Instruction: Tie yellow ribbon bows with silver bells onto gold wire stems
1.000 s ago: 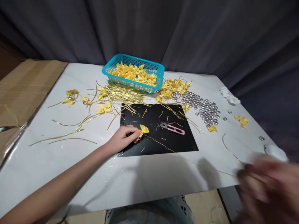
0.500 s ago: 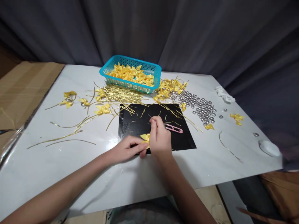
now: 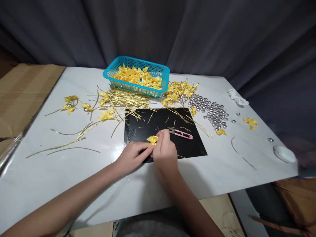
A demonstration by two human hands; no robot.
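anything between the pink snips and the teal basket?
Head view: yes. Above the pink snips come gold offcuts on the black mat, then a pile of gold wire strips against the teal basket.

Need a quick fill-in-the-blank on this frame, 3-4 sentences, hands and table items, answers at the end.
1. Both hands, left hand and right hand, pinch a small ____ bow over the black mat.
2. The pink snips lie on the ____ mat.
3. The basket holding many bows is ____ in colour.
4. The silver beads lie to the ____ of the basket.

Missing words: yellow; black; blue; right
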